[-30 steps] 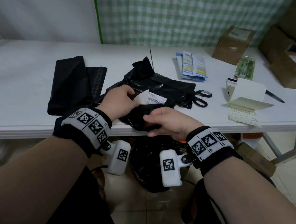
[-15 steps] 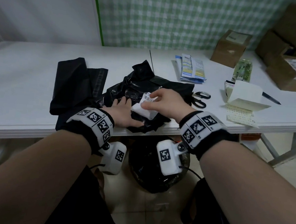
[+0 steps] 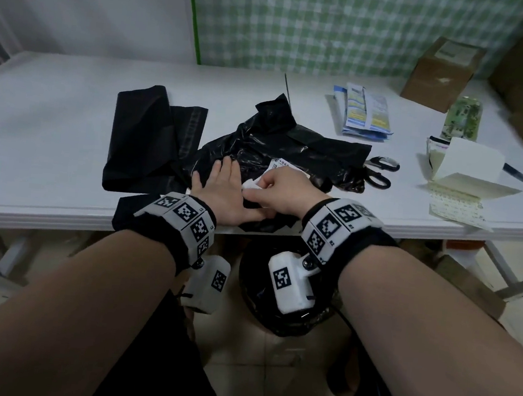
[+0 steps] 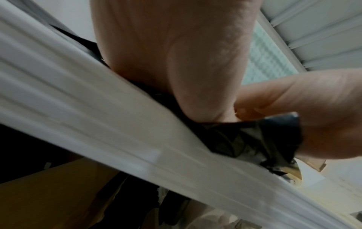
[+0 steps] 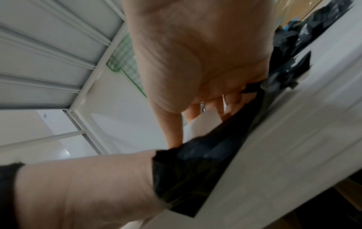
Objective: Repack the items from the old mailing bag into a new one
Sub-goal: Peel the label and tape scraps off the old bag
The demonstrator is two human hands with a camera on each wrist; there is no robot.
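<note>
Keep your left hand flat, pinning the old mailing bag, while your right hand, pinching the white label, peels slowly.

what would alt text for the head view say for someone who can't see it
Seen from above, a person's left hand presses flat on a crumpled black mailing bag at the near edge of a white table, while the right hand pinches its white label. Scissors lie to the right, folded black bags to the left.

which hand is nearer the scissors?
Right. The right hand sits just left of the scissors, pinching the white label; the left hand lies flat on the black bag, farther left.
</note>
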